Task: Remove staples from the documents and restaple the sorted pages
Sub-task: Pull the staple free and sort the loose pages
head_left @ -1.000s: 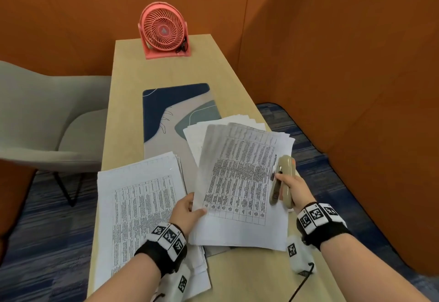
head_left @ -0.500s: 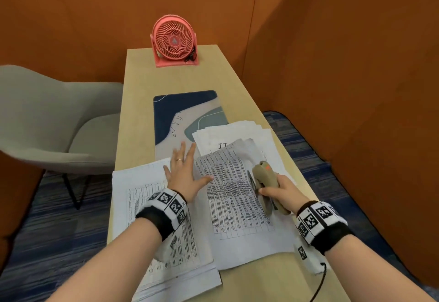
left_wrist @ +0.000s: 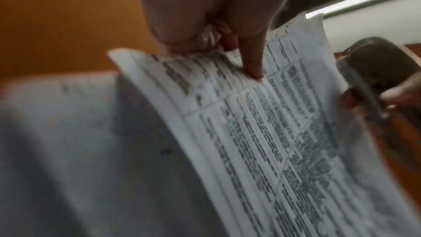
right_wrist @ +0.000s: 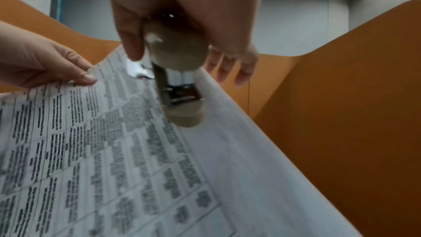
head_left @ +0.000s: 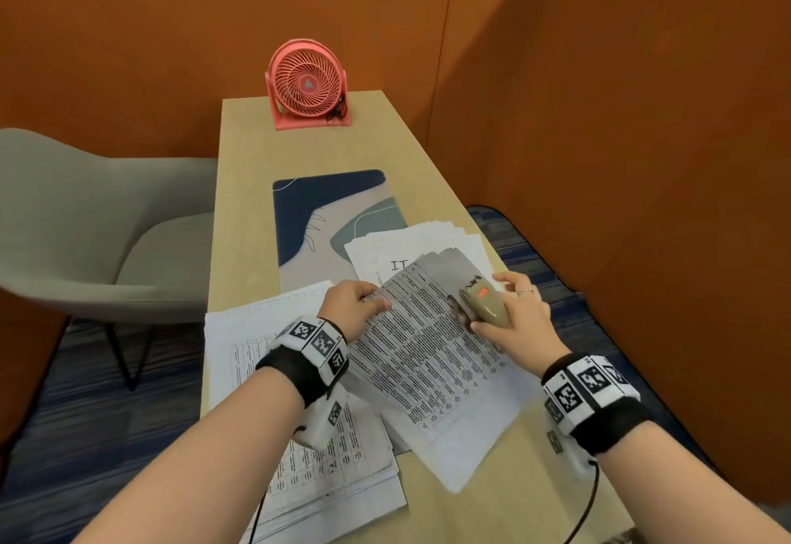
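Note:
A printed document of several pages [head_left: 432,346] is lifted at its far end over the desk. My left hand [head_left: 357,301] pinches its top left edge; the left wrist view shows the fingers [left_wrist: 250,57] curled on the paper [left_wrist: 262,132]. My right hand [head_left: 520,316] grips a beige stapler [head_left: 486,304] near the document's top right corner. In the right wrist view the stapler [right_wrist: 180,78] sits at the page's [right_wrist: 114,150] top edge, thumb and palm round it, other fingers [right_wrist: 230,68] spread.
A second paper stack [head_left: 308,449] lies under my left forearm. More white sheets [head_left: 411,248] lie behind, partly on a blue and grey desk mat [head_left: 325,209]. A pink fan [head_left: 306,85] stands at the desk's far end. A grey chair [head_left: 85,218] is left; orange walls enclose the right.
My left hand went from lying flat on the papers to pinching the document's top left edge. The document's far end has risen, and my right hand moved the stapler toward its top right corner.

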